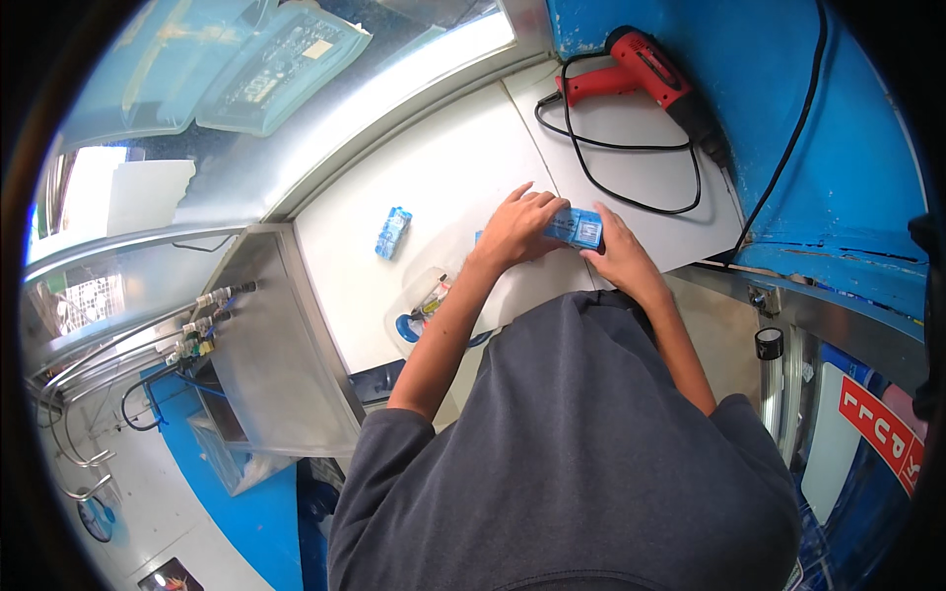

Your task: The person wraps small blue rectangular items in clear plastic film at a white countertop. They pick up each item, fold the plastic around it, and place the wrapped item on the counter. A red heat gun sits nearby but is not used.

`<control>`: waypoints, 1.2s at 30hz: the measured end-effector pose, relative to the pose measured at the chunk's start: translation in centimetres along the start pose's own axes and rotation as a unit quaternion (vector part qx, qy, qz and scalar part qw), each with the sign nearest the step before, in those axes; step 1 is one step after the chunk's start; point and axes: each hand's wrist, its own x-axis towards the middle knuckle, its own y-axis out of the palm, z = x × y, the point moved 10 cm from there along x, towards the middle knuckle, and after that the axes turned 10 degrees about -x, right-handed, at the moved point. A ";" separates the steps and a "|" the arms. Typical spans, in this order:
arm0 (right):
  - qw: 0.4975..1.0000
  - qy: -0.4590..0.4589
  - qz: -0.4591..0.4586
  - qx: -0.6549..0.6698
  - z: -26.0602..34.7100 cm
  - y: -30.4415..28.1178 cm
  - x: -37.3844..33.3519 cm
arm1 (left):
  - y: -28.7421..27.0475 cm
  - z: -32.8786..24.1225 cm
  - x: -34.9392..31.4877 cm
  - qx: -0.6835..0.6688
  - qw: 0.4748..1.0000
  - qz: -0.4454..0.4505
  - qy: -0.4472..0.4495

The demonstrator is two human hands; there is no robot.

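Observation:
Over the white worktop (345, 187), a blue printed pack (579, 228) sits between my two hands. My left hand (520, 227) is closed around its left part, with the fingers on top. The thumb and fingers of my right hand (627, 258) grip its right end. A bit of blue also shows at the left of my left hand, mostly covered by it. Farther left, a second small blue pack (392, 233) lies on the worktop by itself. Beside my left forearm is a clear plastic piece with a blue round item (409, 327) and small coloured things, partly hidden.
A red heat gun (645, 74) with a looped black cord lies at the back right against a blue wall (778, 128). A metal frame edges the worktop at left. Fittings with hoses (202, 325) stand beyond it. A black tape roll (769, 343) is at right.

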 end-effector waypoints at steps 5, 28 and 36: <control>0.961 0.176 0.065 0.205 -2.2 0.8 -1.3 | -0.9 -0.5 -0.7 -0.001 0.998 -0.057 0.037; 0.948 0.190 0.128 0.219 -2.0 2.6 -1.5 | -0.5 -0.6 -1.0 -0.024 0.999 -0.033 0.033; 0.938 0.229 0.164 0.202 -2.7 3.3 -1.8 | -0.8 -0.9 -1.0 -0.033 0.998 -0.028 0.051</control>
